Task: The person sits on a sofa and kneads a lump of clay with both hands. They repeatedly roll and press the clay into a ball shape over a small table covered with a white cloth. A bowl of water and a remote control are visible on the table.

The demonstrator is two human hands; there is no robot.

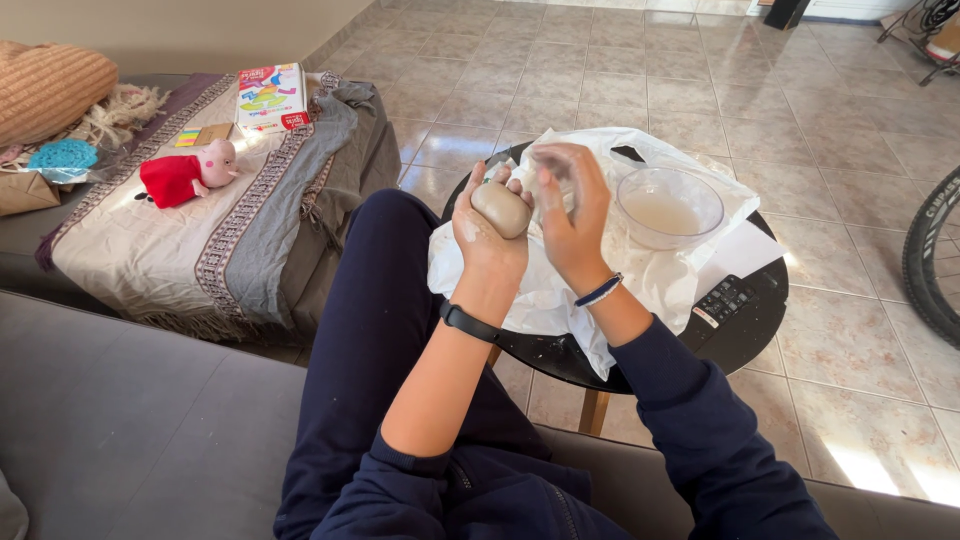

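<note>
both hands work over the counter point(745, 335): left hand point(487, 235) cups a clay lump point(502, 208), right hand point(568, 205) closes beside it; even, gentle pressure suits, near the bowl point(669, 207).

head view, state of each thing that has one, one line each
lump of clay: smooth, rounded, held in the left hand
right hand: curled beside the lump, touching it
clear bowl: upright, cloudy liquid inside
white plastic sheet: crumpled, spread over the round table
remote: lying flat on the table
plush toy: lying on its side
</note>
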